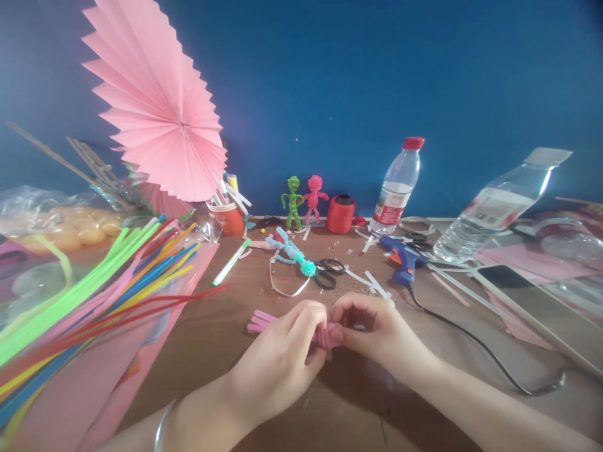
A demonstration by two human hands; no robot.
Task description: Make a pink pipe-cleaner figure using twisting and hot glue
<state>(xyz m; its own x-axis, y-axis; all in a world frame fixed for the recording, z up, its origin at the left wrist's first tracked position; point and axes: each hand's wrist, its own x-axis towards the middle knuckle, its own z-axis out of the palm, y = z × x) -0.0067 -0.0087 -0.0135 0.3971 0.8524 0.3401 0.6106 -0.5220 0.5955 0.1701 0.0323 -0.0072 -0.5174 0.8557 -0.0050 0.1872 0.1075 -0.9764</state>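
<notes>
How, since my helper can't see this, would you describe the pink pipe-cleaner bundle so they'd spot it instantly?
Below the blue wall, find the brown wooden table. Near its front, the bare left hand and right hand hold the pink pipe-cleaner bundle. Unlike the bright pink wrapped figure standing behind, it is held, straight ends sticking out past the left hand.

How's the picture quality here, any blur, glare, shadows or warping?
In the head view, the outer edges look smeared, and the right-hand bottle leans, probably partly from lens distortion; in the head view, a bright glint shows near its cap; in the head view, soft shadow darkens the table below the right hand.
</notes>
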